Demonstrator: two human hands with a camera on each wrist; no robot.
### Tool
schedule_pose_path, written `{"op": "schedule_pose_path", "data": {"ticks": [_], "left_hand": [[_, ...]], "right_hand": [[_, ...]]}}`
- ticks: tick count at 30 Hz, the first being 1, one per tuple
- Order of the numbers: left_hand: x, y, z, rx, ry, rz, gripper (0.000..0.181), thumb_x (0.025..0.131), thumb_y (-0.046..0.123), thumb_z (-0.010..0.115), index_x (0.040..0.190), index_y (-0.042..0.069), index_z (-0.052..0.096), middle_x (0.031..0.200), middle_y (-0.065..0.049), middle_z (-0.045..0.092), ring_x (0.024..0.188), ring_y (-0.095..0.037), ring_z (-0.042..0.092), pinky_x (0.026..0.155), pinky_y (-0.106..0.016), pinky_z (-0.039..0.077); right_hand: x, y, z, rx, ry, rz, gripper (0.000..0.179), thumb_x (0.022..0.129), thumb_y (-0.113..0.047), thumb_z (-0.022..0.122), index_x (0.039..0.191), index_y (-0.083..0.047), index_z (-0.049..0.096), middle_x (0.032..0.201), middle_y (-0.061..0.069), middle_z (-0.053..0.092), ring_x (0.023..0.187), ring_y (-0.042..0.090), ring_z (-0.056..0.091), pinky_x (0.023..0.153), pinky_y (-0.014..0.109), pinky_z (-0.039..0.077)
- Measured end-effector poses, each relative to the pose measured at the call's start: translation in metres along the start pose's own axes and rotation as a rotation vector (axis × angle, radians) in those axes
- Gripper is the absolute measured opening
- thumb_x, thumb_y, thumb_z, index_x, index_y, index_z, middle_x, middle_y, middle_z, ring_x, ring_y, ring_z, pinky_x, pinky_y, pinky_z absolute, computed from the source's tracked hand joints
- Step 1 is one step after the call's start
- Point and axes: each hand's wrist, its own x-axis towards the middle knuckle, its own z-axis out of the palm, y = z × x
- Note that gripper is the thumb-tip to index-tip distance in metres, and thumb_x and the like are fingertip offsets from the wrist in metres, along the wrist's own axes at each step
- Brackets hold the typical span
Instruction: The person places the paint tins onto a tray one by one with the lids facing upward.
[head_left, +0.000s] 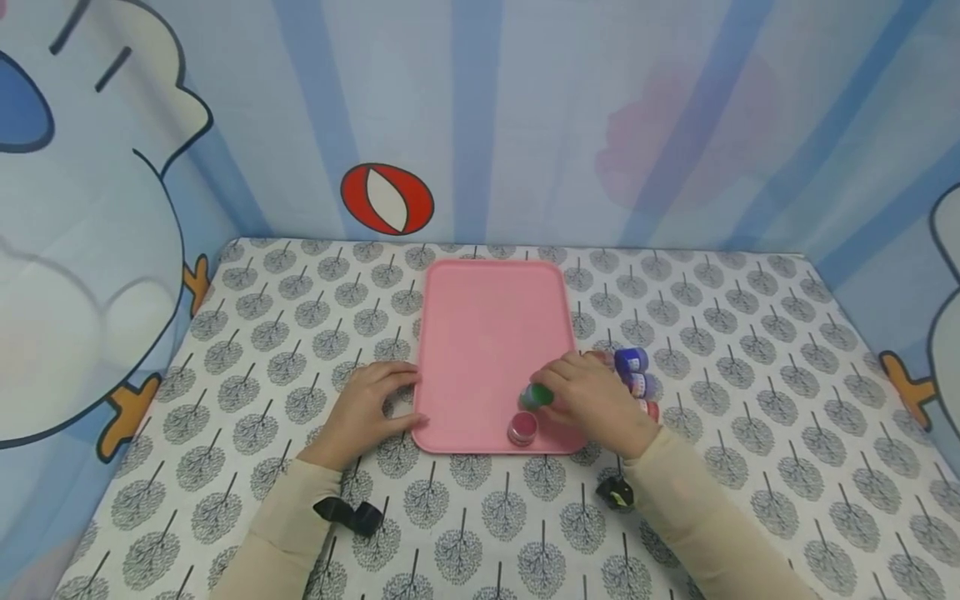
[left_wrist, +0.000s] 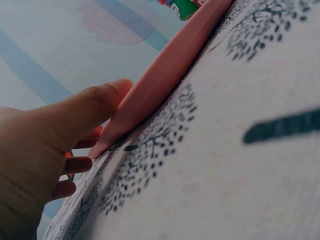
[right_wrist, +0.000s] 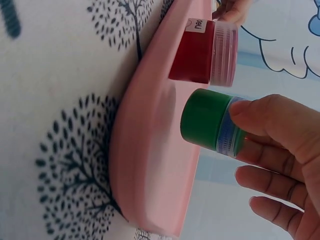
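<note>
A pink tray (head_left: 487,325) lies on the cloth-covered table. My left hand (head_left: 367,412) is at its left edge, thumb (left_wrist: 117,92) touching the rim and fingers spread along it. Over the tray's near right part, my right hand (head_left: 592,396) holds a small green paint jar (right_wrist: 205,117). Thumb and forefinger pinch the jar at its clear ribbed lid, while the other fingers stay loosely bent and apart from it. Close by, a red paint jar (head_left: 522,427) stands upright in the tray near the front rim, its clear lid on top.
Right of the tray are several more paint jars, among them a blue one (head_left: 632,360), a bluish-purple one (head_left: 641,385) and a red one partly behind my right hand. A patterned tablecloth (head_left: 750,467) covers the table, and a printed cloth wall (head_left: 525,125) stands behind it.
</note>
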Motion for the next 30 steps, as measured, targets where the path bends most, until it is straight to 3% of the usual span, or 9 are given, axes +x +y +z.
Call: {"op": "schedule_pose_path", "data": {"ticks": [11,20,30], "left_hand": [[0.001,0.002,-0.001,-0.001,-0.007,-0.003,0.058,0.070,0.038,0.083,0.117,0.007,0.066,0.127,-0.008,0.063,0.122,-0.030,0.055,0.110,-0.052,0.037],[0.000,0.001,-0.001,0.004,-0.002,-0.004,0.058,0.070,0.038,0.083,0.116,0.007,0.067,0.127,-0.008,0.063,0.122,-0.029,0.055,0.110,-0.052,0.037],[0.000,0.002,-0.002,0.002,0.000,-0.007,0.059,0.070,0.038,0.083,0.117,0.007,0.066,0.128,-0.008,0.063,0.122,-0.030,0.055,0.111,-0.052,0.036]], "right_hand": [[0.005,-0.002,0.004,0.021,-0.015,-0.035,0.040,0.072,-0.021,0.082,0.108,-0.009,0.067,0.101,0.000,0.071,0.097,0.016,0.063,0.092,0.033,0.053],[0.008,-0.002,0.010,0.031,0.011,-0.055,0.038,0.072,-0.022,0.082,0.105,-0.011,0.068,0.097,-0.002,0.071,0.091,0.014,0.063,0.083,0.029,0.054],[0.010,-0.004,0.013,0.084,-0.006,-0.026,0.033,0.075,-0.018,0.079,0.106,-0.013,0.067,0.101,-0.002,0.072,0.094,0.014,0.064,0.084,0.030,0.054]]}}
